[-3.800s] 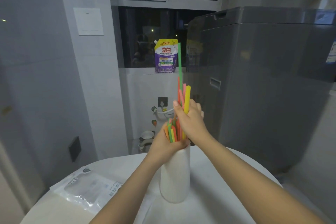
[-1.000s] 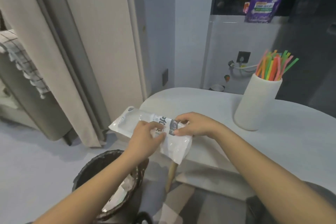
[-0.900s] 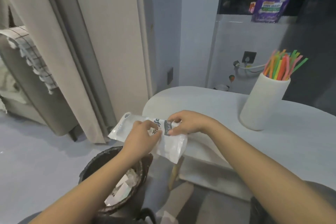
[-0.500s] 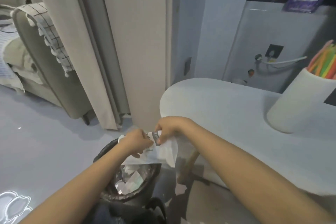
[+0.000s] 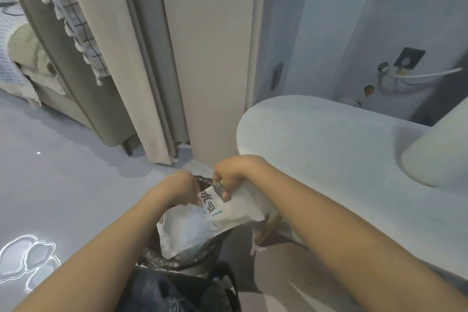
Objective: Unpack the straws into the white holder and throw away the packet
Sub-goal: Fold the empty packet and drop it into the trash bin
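While the packet (image 5: 217, 220) is hanging directly over the bin (image 5: 177, 261), the left hand (image 5: 181, 186) and right hand (image 5: 231, 175) are both pinching its top edge, probably so it drops inside.

Beige curtain (image 5: 141, 58) hangs beside grey sofa (image 5: 63, 78) on pale floor (image 5: 63, 172)

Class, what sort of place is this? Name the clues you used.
Probably a home: a cushioned chair with a checked throw, long curtains, a wall socket, and a small bin beside a white table.
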`<state>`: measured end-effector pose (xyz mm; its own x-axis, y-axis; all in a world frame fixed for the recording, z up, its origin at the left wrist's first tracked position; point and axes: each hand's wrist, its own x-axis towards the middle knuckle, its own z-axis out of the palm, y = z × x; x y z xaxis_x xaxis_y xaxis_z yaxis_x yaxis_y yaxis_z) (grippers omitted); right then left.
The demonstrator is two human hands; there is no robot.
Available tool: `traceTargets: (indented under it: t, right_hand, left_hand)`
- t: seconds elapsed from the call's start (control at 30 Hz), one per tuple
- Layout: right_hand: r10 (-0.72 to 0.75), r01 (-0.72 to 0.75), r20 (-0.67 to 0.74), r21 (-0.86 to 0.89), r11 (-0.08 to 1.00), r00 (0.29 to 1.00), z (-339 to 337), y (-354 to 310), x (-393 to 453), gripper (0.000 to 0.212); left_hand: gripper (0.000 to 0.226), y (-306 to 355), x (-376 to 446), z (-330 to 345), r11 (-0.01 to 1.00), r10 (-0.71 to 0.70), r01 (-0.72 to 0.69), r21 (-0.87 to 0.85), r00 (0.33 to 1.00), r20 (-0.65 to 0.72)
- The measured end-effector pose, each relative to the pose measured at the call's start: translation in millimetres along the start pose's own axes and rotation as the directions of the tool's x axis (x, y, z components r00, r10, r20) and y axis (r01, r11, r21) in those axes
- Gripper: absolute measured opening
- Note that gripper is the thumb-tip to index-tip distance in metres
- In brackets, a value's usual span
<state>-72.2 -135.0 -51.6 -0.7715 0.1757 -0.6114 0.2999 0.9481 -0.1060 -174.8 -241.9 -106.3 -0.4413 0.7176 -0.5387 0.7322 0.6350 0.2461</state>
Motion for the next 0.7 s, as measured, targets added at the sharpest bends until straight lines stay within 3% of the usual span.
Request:
traceTargets:
  t: [0.07,0.27,0.37,0.5,0.6,0.7]
  right_hand:
    - [0.024,-0.023,-0.047,0.011,1.000,0.999,10,-4,10,0.040]
    - [0.017,-0.058,-0.211,-0.193,0.980,0.977,53,2,39,0.026]
    - [-0.006,-0.071,-0.257,-0.288,0.955,0.966,66,6,44,0.036]
    - [-0.058,-0.056,-0.330,-0.328,0.943,0.942,75,10,48,0.066]
    - [-0.106,-0.021,-0.378,-0.319,0.948,0.919,75,9,44,0.067]
    - [-0.159,0.031,-0.454,-0.276,0.961,0.877,73,8,38,0.057]
  left_hand:
    - [0.024,-4,8,6,0.998,-0.027,0.028,0.061,0.999,-0.019]
    - [0.025,-17,26,30,0.998,-0.036,0.038,0.060,0.999,-0.035]
    - [0.031,-20,30,41,0.996,-0.018,0.018,0.084,1.000,0.008]
    - [0.043,-18,33,44,0.996,-0.018,0.015,0.086,1.000,0.026]
    - [0.049,-13,31,37,0.996,0.025,-0.022,0.092,0.999,-0.026]
    - [0.037,-9,30,29,0.995,0.054,-0.043,0.088,0.990,-0.133]
